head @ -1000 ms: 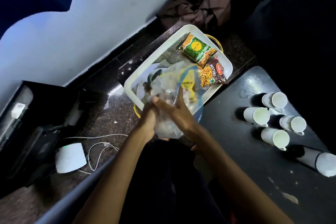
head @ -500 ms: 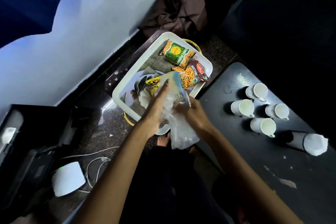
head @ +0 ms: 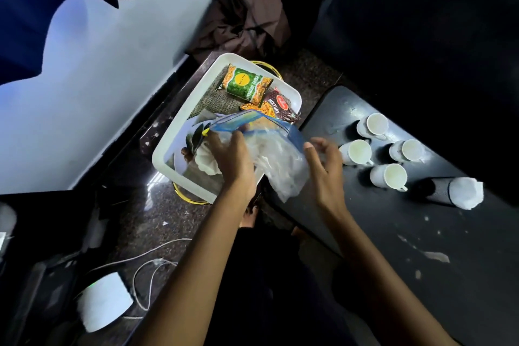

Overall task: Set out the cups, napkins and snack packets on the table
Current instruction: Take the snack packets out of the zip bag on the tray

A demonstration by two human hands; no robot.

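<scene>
1. On the right, dark table (head: 421, 247) is sitting with four white cups (head: 389, 175) clustered near its far end; same group as half a second ago, none shifted among themselves. A black holder with white napkins (head: 463, 192) is lying on its side just beside the nearest cup, unchanged.
2. White tray (head: 179, 177) is sitting on the dark stone floor left of the table, same spot as before.
3. Clear zip bag (head: 276, 157) with blue seal strip is hanging between both hands over the tray's near right corner; earlier it was bunched narrow and upright, now its mouth is pulled wide open.
4. Left hand (head: 231, 161) is gripping the bag's left edge, fingers curled and pinching the plastic; earlier they were pointing up along the bag.
5. Right hand (head: 323, 166) has moved out right toward the table, thumb and fingers pinching the bag's right edge, other fingers loosely spread.
6. Green snack packet (head: 244, 86) and dark "MIXTURE" packet (head: 276, 108) are lying touching at the tray's far end, unmoved.
7. Yellow packet (head: 206, 132) is now mostly hidden behind the bag.
</scene>
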